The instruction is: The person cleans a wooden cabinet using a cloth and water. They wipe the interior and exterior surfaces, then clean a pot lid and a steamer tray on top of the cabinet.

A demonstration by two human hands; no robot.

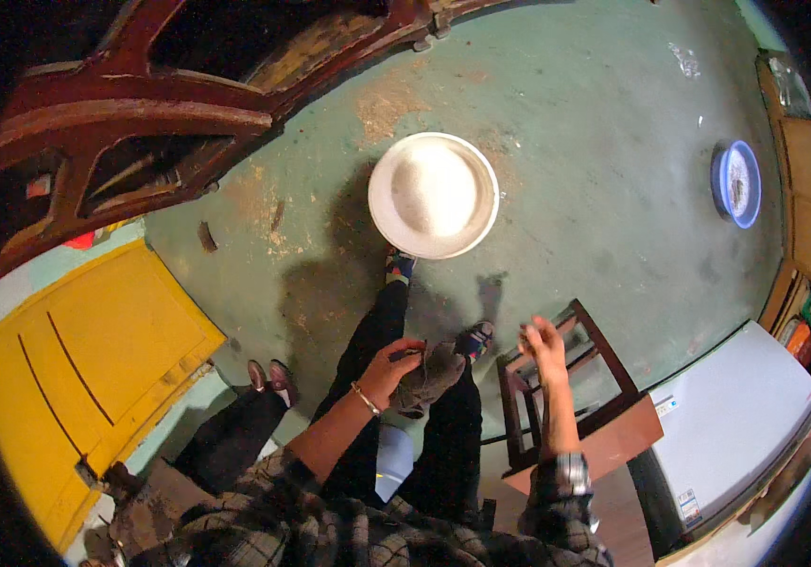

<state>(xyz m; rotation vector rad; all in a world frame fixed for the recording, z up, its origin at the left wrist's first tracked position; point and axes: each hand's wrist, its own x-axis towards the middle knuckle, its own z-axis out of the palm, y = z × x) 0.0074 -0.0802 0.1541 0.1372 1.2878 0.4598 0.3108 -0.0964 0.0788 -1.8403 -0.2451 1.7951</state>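
Observation:
My left hand (388,379), with a bracelet at the wrist, grips a dark grey fabric item (430,379) above my lap. Its exact kind is unclear, though it looks soft and fuzzy. My right hand (544,347) is raised to the right of it, apart from the fabric, with the fingers curled. Whether anything thin sits between those fingertips cannot be made out. Beyond my knees is a white round basin-like object (395,202), its middle washed out by glare. The tip of one of my shoes (398,266) is hidden by its rim.
A dark wooden frame seat (607,354) stands beside my right arm, near a white appliance-like box (739,425). A blue basin (716,188) lies far right. Yellow furniture (108,312) and another person's shoes (274,379) are left. Dark red wooden furniture (136,106) fills the upper left.

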